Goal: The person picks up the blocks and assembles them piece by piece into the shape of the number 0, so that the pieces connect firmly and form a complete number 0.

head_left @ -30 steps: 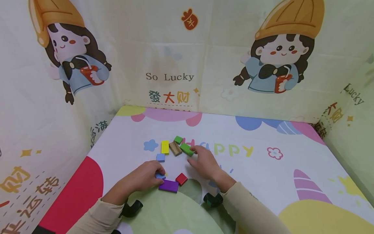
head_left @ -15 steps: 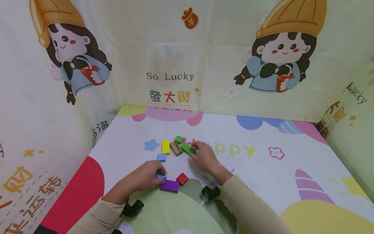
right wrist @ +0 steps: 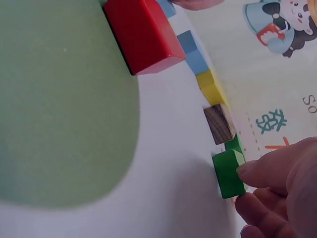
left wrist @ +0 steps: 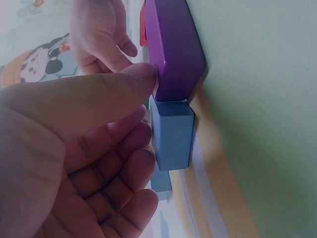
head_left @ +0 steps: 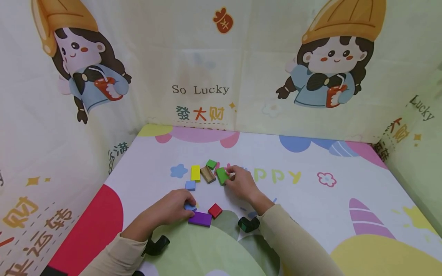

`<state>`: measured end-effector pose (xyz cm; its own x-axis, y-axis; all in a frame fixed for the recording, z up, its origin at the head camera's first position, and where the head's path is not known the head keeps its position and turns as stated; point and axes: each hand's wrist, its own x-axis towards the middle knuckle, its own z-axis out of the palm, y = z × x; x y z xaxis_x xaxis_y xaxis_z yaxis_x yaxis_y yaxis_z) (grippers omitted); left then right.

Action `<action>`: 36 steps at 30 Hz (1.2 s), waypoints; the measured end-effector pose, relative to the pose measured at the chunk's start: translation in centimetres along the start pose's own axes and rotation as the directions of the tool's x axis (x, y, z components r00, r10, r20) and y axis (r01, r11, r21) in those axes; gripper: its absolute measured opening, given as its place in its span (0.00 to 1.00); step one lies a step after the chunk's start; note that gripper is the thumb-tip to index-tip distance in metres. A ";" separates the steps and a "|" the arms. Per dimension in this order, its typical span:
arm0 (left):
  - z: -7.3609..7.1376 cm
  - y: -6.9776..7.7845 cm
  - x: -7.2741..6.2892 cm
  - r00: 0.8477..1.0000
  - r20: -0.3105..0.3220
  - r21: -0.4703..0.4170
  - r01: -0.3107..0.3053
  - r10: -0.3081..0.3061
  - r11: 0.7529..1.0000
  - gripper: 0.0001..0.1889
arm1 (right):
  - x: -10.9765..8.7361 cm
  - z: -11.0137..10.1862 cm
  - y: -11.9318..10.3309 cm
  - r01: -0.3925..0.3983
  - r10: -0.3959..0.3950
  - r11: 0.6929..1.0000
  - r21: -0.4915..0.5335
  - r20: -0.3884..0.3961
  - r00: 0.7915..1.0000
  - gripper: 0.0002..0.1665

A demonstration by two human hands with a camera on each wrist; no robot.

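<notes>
In the head view, my left hand rests over a blue block and the left end of a purple block. The left wrist view shows its thumb touching the purple block's edge, with loosely bent fingertips right at the blue block. My right hand pinches a long green block between thumb and fingers. Just left of that block lies a brown wood-grain block, with a small green block behind it. A red block sits off the purple block's right corner.
A yellow block stands left of the brown one, and another blue block lies in front of it. The blocks form a rough ring on the printed tabletop. Printed cloth walls rise behind and at both sides.
The long green block has turned under my right hand, from slanting toward the right to standing more lengthwise. My right hand has moved slightly forward; the left hand stays put.
</notes>
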<state>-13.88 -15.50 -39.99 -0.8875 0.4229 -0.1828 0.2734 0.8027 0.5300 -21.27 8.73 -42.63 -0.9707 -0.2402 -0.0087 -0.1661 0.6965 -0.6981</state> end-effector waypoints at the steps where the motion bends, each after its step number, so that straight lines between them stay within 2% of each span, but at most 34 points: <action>1: 0.0 0.0 0.0 1.000 0.000 0.001 -0.003 0.003 1.000 0.11 | 0.0 0.0 0.0 -0.005 0.005 1.000 0.003 0.005 1.000 0.20; 13: 0.1 0.0 0.0 1.000 0.000 -0.007 0.010 -0.010 1.000 0.11 | -0.1 -0.1 0.1 -0.010 0.009 1.000 0.008 0.043 0.999 0.21; 21: 0.1 -0.1 0.0 1.000 0.000 -0.009 0.001 -0.001 1.000 0.11 | 0.9 -1.0 0.0 0.008 -0.006 1.000 -0.013 0.145 0.989 0.27; 26: 0.1 -0.1 -0.1 1.000 0.000 -0.015 -0.009 0.009 1.000 0.11 | 1.5 -1.1 -0.1 0.055 -0.040 0.996 -0.072 0.203 0.978 0.32; 36: 0.0 0.0 -0.2 1.000 -0.001 -0.021 -0.011 0.011 1.000 0.11 | 2.0 -1.2 -0.1 0.091 -0.056 0.988 -0.122 0.262 0.964 0.34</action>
<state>-13.71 -15.59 -40.02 -0.8846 0.4318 -0.1761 0.2759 0.7890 0.5490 -23.43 8.97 -41.68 -0.8805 -0.4474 -0.1566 -0.2732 0.7489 -0.6037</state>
